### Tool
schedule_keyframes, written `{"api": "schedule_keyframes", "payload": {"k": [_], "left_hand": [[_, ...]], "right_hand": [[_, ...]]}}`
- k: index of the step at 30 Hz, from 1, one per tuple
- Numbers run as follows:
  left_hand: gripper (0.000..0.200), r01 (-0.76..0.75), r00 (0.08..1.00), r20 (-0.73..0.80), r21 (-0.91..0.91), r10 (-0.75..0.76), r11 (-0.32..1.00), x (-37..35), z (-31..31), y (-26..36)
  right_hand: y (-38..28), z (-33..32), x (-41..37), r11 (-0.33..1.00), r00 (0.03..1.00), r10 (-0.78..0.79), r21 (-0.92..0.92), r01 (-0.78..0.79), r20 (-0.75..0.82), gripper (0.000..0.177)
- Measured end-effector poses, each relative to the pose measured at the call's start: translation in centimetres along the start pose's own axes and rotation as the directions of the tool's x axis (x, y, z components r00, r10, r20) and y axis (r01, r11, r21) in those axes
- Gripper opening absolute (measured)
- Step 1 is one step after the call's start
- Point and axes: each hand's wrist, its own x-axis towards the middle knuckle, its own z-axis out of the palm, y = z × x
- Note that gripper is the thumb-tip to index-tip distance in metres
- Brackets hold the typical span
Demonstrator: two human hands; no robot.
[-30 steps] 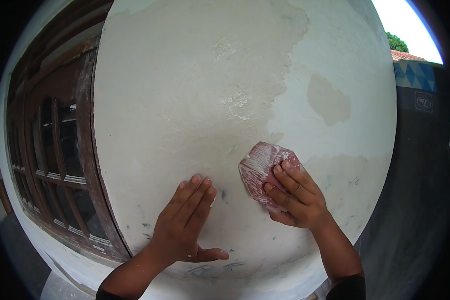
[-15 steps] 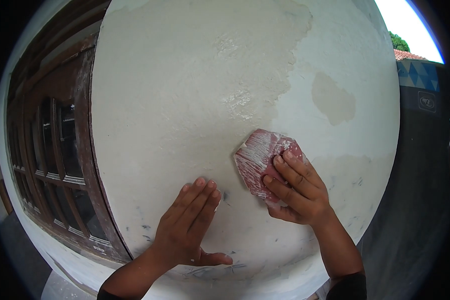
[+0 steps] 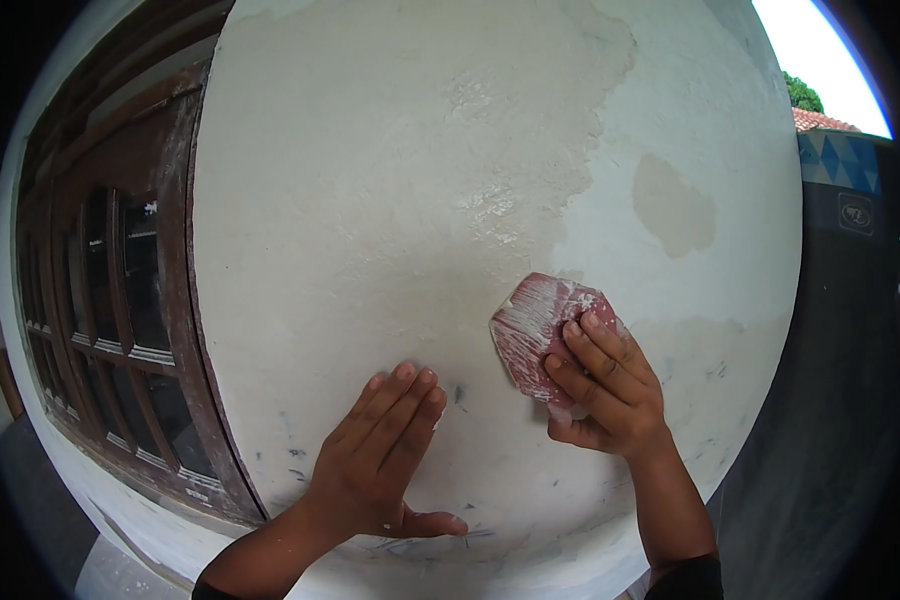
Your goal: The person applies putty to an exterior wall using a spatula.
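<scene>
My right hand (image 3: 610,385) grips a flat, dull-red putty spreader (image 3: 532,330) streaked with white putty. Fingers lie over its face, and the thumb is underneath at its lower edge. The spreader is held against or very close to the pale wall (image 3: 390,270); actual contact cannot be made out. To the left, my left hand (image 3: 380,450) lies flat on the wall, holding nothing, with its fingers stretched upward and the thumb pointing right. A little white residue clings to its index finger. Rough white putty marks (image 3: 490,205) show on the wall above the spreader.
A brown wooden window frame (image 3: 195,300) with dark glass panes borders the wall on the left. Beige patches (image 3: 673,205) and dark scuffs mark the wall. Beyond its right edge are a dark surface with a blue patterned band (image 3: 840,162), a tiled roof and a tree.
My right hand and the putty spreader have shifted slightly right and down. My left hand stays nearly in place. The whole view has moved a little.
</scene>
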Motion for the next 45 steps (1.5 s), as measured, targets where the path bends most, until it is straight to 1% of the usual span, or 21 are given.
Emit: {"api": "schedule_keyframes", "payload": {"k": [4,6,7,9,13,15,17,19,20,23,25,26,28,31,35,37,40,41,43,44,45], "left_hand": [[0.107,-0.006,1.000,0.021,-0.001,0.006,1.000,0.2,0.1,0.1],[0.106,-0.003,1.000,0.029,0.020,0.003,1.000,0.6,0.2,0.1],[0.106,-0.007,1.000,0.028,0.017,0.006,1.000,0.5,0.1,0.0],[0.106,-0.006,1.000,-0.001,0.003,0.006,1.000,0.4,0.0,0.0],[0.106,-0.010,1.000,0.015,0.015,0.009,1.000,0.6,0.4,0.3],[0.107,-0.008,1.000,0.017,0.008,0.008,1.000,0.8,0.6,0.3],[0.106,-0.011,1.000,0.012,-0.003,0.011,1.000,0.6,0.4,0.5],[0.106,-0.006,1.000,0.000,-0.011,0.006,1.000,0.7,0.4,0.4],[0.106,-0.009,1.000,0.007,-0.004,0.009,1.000,0.7,0.4,0.4],[0.106,-0.011,1.000,0.018,0.001,0.011,1.000,0.8,0.6,0.6],[0.106,-0.010,1.000,0.015,0.008,0.010,1.000,0.7,0.4,0.5],[0.106,-0.006,1.000,0.015,0.000,0.006,1.000,0.5,0.3,0.5],[0.106,0.003,1.000,0.006,-0.003,-0.003,1.000,0.3,0.3,0.4],[0.106,-0.012,1.000,0.011,0.003,0.012,1.000,0.2,0.4,0.4],[0.107,-0.006,1.000,0.015,0.018,0.006,1.000,0.3,0.2,0.4],[0.107,-0.012,1.000,-0.005,0.023,0.012,1.000,0.3,0.1,0.3],[0.107,-0.020,1.000,0.004,0.017,0.020,1.000,0.3,0.2,0.3],[0.107,-0.015,1.000,0.015,0.019,0.015,1.000,0.3,0.3,0.4],[0.107,-0.016,1.000,0.016,0.027,0.015,1.000,0.5,0.4,0.5],[0.106,-0.009,1.000,0.013,0.008,0.009,1.000,0.4,0.3,0.6],[0.106,-0.003,1.000,0.007,-0.010,0.003,1.000,0.4,0.2,0.6]], "right_hand": [[-0.5,0.2,0.3,1.000,0.999,0.008,-0.024,-0.009,-0.052,0.041],[-0.3,0.3,0.6,1.000,0.998,-0.008,-0.030,0.010,0.057,0.042],[-0.2,0.2,0.0,0.999,0.998,-0.006,-0.034,0.008,0.057,0.042],[0.2,-0.4,-1.2,0.999,0.999,0.032,-0.027,-0.033,-0.033,0.044],[-0.1,-0.1,-0.6,0.997,0.996,0.055,-0.058,-0.058,-0.066,0.043],[-0.2,0.0,-0.3,0.998,0.998,0.006,-0.069,-0.003,0.056,0.042],[-0.1,-0.3,-1.3,0.998,0.999,-0.001,-0.064,0.004,0.046,0.042],[-0.1,-0.5,-1.8,0.999,0.999,0.030,-0.045,-0.031,-0.039,0.043],[-0.3,-0.3,-1.6,0.999,0.999,0.032,-0.043,-0.033,-0.038,0.043],[-0.8,0.2,-0.6,0.998,1.000,0.009,-0.063,-0.009,-0.006,0.041],[-0.8,0.5,-0.5,0.999,0.995,-0.024,-0.047,0.028,0.098,0.039],[-0.9,0.3,-0.8,0.999,0.995,-0.023,-0.046,0.027,0.096,0.039],[-0.6,-0.4,-1.6,0.999,1.000,0.028,-0.029,-0.027,0.002,0.040],[-0.5,0.3,-0.8,0.998,0.999,0.004,-0.062,-0.007,-0.038,0.040],[-0.7,0.3,-1.6,0.997,0.999,0.029,-0.071,-0.027,0.032,0.039],[-0.6,-0.2,-2.6,0.996,0.996,0.066,-0.048,-0.069,-0.062,0.039],[-0.7,0.2,-1.8,0.988,0.989,0.105,-0.103,-0.116,-0.101,0.041],[-0.8,0.2,-1.8,0.988,0.989,0.109,-0.100,-0.119,-0.097,0.041],[-0.6,0.3,-1.4,0.988,0.998,0.064,-0.141,-0.061,0.023,0.042],[-0.6,0.2,-1.8,0.992,0.997,0.075,-0.099,-0.075,-0.004,0.043],[-0.7,0.1,-2.1,0.992,0.997,0.074,-0.103,-0.075,-0.006,0.043]]}}
